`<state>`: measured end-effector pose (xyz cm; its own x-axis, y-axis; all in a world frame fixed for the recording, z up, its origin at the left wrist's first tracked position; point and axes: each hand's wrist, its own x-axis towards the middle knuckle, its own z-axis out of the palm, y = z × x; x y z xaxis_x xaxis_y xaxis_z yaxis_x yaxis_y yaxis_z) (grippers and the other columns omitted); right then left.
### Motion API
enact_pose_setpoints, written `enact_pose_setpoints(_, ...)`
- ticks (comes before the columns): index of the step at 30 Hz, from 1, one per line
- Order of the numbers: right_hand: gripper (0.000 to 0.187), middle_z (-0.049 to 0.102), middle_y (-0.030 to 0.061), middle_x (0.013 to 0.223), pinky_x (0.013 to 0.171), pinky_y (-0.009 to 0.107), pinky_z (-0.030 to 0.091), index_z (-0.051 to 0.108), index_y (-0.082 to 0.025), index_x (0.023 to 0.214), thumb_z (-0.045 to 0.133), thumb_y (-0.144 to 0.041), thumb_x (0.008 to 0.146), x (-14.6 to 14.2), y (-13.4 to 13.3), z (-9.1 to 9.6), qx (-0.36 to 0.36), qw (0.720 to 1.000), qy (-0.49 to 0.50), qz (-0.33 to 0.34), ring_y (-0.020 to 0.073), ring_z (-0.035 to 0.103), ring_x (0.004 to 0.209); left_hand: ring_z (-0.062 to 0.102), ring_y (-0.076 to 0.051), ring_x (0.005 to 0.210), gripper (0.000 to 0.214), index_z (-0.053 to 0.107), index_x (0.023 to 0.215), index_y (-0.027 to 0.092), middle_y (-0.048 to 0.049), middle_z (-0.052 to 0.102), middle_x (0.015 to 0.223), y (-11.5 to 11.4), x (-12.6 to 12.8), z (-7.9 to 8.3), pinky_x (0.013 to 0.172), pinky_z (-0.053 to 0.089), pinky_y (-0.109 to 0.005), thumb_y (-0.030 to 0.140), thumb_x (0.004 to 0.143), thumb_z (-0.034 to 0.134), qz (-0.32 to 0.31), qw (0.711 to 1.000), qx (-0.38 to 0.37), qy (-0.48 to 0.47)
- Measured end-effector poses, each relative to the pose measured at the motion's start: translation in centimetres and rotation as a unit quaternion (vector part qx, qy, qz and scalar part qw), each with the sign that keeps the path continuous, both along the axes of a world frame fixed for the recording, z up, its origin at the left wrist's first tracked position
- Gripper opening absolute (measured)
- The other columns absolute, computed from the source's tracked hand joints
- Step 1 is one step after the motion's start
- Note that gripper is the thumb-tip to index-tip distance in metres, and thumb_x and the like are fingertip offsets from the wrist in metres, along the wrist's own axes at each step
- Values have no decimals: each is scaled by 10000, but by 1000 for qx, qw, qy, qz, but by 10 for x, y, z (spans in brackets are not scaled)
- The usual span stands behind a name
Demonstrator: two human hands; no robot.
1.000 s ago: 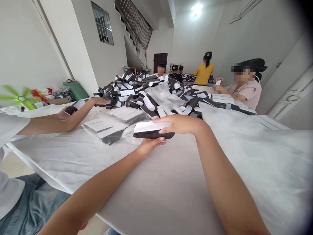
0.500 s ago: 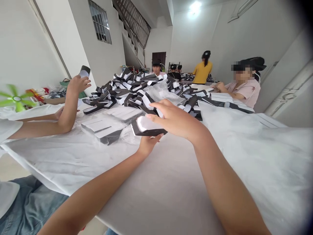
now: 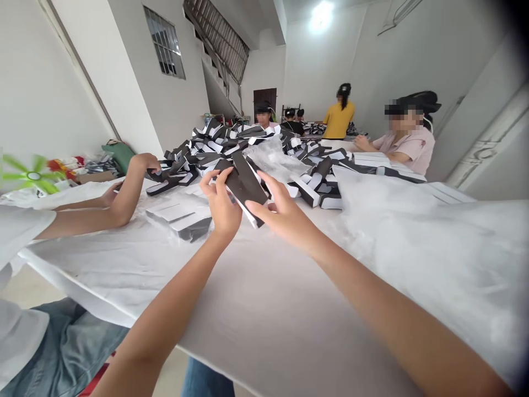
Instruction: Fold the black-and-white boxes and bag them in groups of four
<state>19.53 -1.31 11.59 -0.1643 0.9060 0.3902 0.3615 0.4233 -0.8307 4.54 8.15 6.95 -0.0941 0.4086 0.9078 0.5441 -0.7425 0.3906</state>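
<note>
A small black-and-white paper box (image 3: 249,186) is held above the table, its dark face turned up and its long side slanting from far left to near right. My left hand (image 3: 225,209) grips it from the left, with the thumb hidden. On the other side, my right hand (image 3: 279,209) has its thumb and fingers around the near right end. Just beyond the hands rises a big heap of similar black-and-white boxes (image 3: 206,144). A stack of flat white and grey pieces in clear plastic (image 3: 182,212) lies left of my left hand.
At my left, a co-worker's hand (image 3: 144,161) reaches to the heap's edge. Crumpled clear plastic (image 3: 275,157) rests on the heap. White sheeting (image 3: 430,248) covers the table's right side. A person in pink (image 3: 409,146) sits at the right. A green fan (image 3: 33,175) stands far left.
The box has turned from white face up to dark face up. My left hand has moved from beneath it to its left side. The co-worker's raised hand has come down to the heap.
</note>
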Motion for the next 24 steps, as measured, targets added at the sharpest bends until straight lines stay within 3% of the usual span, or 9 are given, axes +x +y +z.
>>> enact_pose_setpoints(3, 670, 388, 44, 1490, 858, 392, 548, 439, -334, 1406, 622, -523, 789, 24, 22, -30, -45, 991, 116, -56, 237, 615, 1053, 381, -292, 1305, 710, 269, 1465, 273, -139, 275, 1440, 9, -15, -1, 1002, 437, -432, 280, 851, 623, 0, 994, -9, 112)
enact_pose_setpoints(5, 618, 465, 51, 1433, 864, 370, 548, 509, -300, 1350, 622, -524, 786, 46, 31, -46, -43, 978, 167, -115, 245, 584, 1125, 364, -310, 1319, 787, 254, 1479, 232, -156, 336, 1442, 16, -28, -4, 1047, 383, -473, 313, 812, 664, -12, 979, -76, 188)
enact_pose_setpoints(8, 582, 515, 56, 1393, 854, 371, 548, 557, -270, 1311, 625, -515, 786, 78, 33, -56, -51, 971, 154, -175, 239, 603, 1090, 445, -339, 1241, 690, 500, 1323, 219, -126, 549, 1284, 26, -46, -13, 1028, 385, -474, 347, 694, 753, -22, 934, -234, 270)
enact_pose_setpoints(11, 575, 628, 54, 1246, 832, 388, 541, 590, -276, 1295, 653, -510, 773, 101, 23, -46, -76, 988, 32, -134, 231, 645, 964, 564, -325, 1054, 395, 657, 1057, 208, -100, 666, 1047, 34, -54, -22, 944, 429, -427, 219, 666, 713, 11, 912, -317, 259)
enact_pose_setpoints(14, 522, 684, 36, 1118, 822, 387, 531, 613, -315, 1271, 641, -521, 792, 107, 6, -28, -79, 991, -97, -42, 232, 652, 927, 598, -272, 921, 274, 654, 1004, 176, -95, 663, 981, 36, -51, -25, 854, 457, -381, 151, 766, 521, 40, 929, -308, 200)
enact_pose_setpoints(18, 404, 612, 31, 1279, 867, 368, 516, 649, -296, 1203, 630, -431, 823, 87, -8, -23, 36, 978, -207, 6, 229, 625, 1023, 580, -249, 910, 330, 635, 1050, 167, -85, 615, 943, 30, -40, -21, 819, 463, -356, 150, 831, 387, 49, 949, -276, 148)
enact_pose_setpoints(21, 373, 597, 40, 1302, 908, 374, 503, 627, -268, 1225, 588, -322, 858, 63, -5, -48, 145, 958, -245, -19, 231, 614, 1074, 552, -256, 917, 351, 659, 1054, 171, -94, 559, 949, 18, -24, -20, 838, 453, -372, 149, 848, 376, 52, 959, -241, 141)
enact_pose_setpoints(24, 378, 571, 99, 1333, 937, 401, 493, 595, -210, 1255, 543, -271, 885, 44, 3, -86, 214, 941, -248, -85, 261, 581, 1139, 510, -287, 955, 412, 671, 1154, 203, -102, 533, 987, -7, 6, -27, 889, 418, -424, 126, 803, 470, 49, 964, -147, 218)
